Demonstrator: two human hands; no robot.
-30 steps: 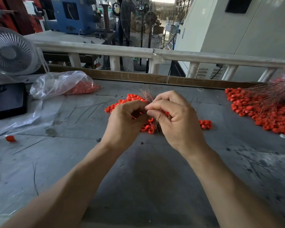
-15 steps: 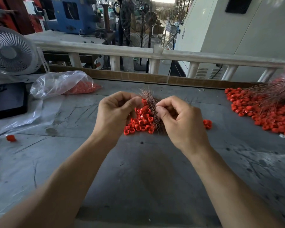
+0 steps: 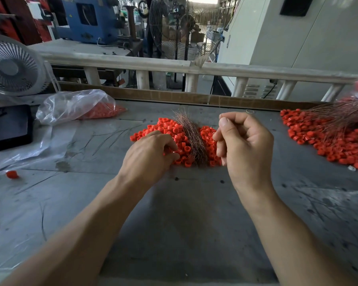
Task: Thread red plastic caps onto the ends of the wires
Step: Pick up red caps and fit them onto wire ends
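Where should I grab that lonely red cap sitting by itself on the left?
Pinch the lone red cap by its round side wall, coming straight down from above. It lies apart from the other caps, beside the clear plastic sheet, so probably nothing blocks fingers on either side.

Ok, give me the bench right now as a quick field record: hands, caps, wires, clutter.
left hand: fingers curled down into the cap pile, picking at caps
right hand: raised, pinching a thin wire between thumb and finger
wire bundle: lying across the cap pile, between the hands
done pile: caps with wires, far right
bag: clear, caps inside, left
stray cap: alone, near left
phone: far left
fan: rear left
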